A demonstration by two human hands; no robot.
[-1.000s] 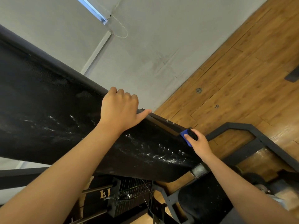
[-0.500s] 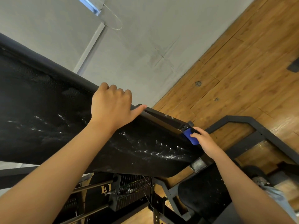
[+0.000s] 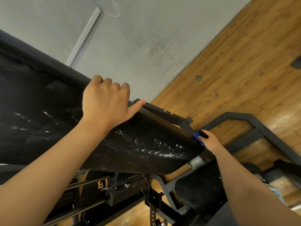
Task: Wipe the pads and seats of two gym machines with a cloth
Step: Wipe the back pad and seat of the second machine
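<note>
A long black back pad (image 3: 53,111) slopes down from the far left towards the lower right, its surface speckled with pale glints. The left hand (image 3: 105,101) grips its upper edge about midway along: the fingers curl over the far side and the thumb lies stretched out along the rim. Behind the pad stands a grey wall (image 3: 138,38). Under the pad, low in the middle, sits a dark weight stack (image 3: 130,185) with gold letters just beside it on the left. Further right, at the pad's lower end, a blue cloth (image 3: 197,137) is pressed against the corner where the padding meets its metal bracket. The right hand (image 3: 211,141) holds that cloth bunched in its curled fingers; most of the cloth is hidden in the hand, and only a small blue fold shows. Below the right forearm lies the black seat (image 3: 200,191), apart from the cloth and dotted with small white flecks. A dark grey metal frame (image 3: 244,117) angles round behind the right hand, resting on the wooden plank floor (image 3: 244,62) that fills the right side.
</note>
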